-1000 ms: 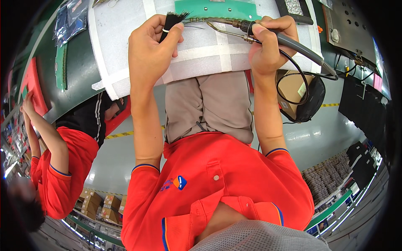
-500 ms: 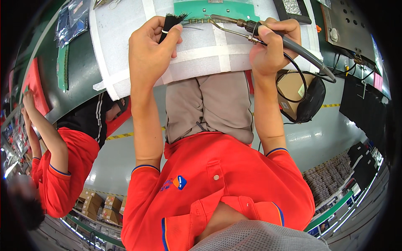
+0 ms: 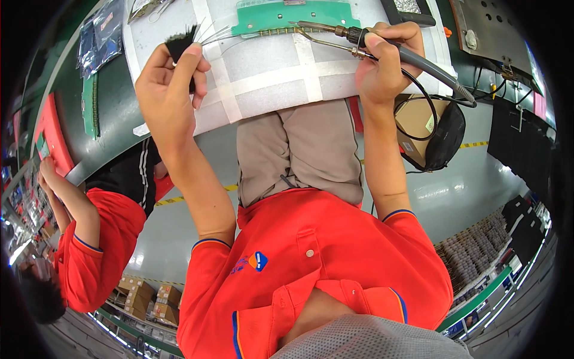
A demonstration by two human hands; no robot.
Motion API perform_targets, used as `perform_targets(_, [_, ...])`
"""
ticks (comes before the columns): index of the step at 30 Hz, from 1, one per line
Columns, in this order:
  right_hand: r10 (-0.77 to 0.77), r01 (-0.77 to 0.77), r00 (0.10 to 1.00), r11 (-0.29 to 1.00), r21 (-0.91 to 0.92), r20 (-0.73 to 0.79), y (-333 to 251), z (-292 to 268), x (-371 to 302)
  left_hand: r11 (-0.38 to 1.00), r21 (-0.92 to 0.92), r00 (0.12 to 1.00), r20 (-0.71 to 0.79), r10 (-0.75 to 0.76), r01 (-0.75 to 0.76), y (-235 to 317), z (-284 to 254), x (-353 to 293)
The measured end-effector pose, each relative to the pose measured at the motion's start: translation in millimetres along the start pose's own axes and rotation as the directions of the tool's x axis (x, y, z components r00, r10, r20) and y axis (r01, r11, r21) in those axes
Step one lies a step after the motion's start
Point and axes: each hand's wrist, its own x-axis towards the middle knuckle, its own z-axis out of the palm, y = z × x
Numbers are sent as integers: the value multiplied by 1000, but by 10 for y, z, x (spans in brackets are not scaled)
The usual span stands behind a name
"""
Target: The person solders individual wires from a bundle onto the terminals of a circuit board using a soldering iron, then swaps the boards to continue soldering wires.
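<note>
My left hand (image 3: pixel 170 96) is closed around a black brush (image 3: pixel 179 46), its bristles pointing up and away from me. Thin pale strands (image 3: pixel 214 37) fan out between the brush and a green circuit board (image 3: pixel 257 18); I cannot tell what they are attached to. My right hand (image 3: pixel 388 69) grips a soldering iron (image 3: pixel 339 30) with a thin bent metal tube (image 3: pixel 326 43) beside it. The iron's tip lies over or just above the board's near edge, along a row of gold-coloured contacts (image 3: pixel 272 32); touching or not, I cannot tell.
White foam (image 3: pixel 263 90) with tape strips lies under the board. Clear bags (image 3: pixel 101 33) and another green board (image 3: pixel 89 106) lie on the left. A dark holder (image 3: pixel 412 18) and metal box (image 3: pixel 493 42) stand right. A co-worker in red (image 3: pixel 104 239) sits at left.
My left hand has drawn the brush left and slightly toward me, away from the board's contact row. My right hand and the iron have barely shifted.
</note>
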Motion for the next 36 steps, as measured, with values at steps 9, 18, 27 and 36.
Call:
perform_targets(9, [-4,4,999,1000,3,-47,-15,24,-32,990,140,977,211,-43,14,-162,397,-47])
perform_targets(18, [17,-17,999,1000,-22,35,-1,1,1,988,150,979,192,-72,43,-200,427,-13])
perform_targets(27, [29,-28,999,999,-35,28,-25,0,-10,992,118,982,173,-70,50,-190,421,-23])
perform_targets(36, [14,-10,998,997,-78,54,22,-27,-4,991,123,984,161,-78,59,-201,423,-13])
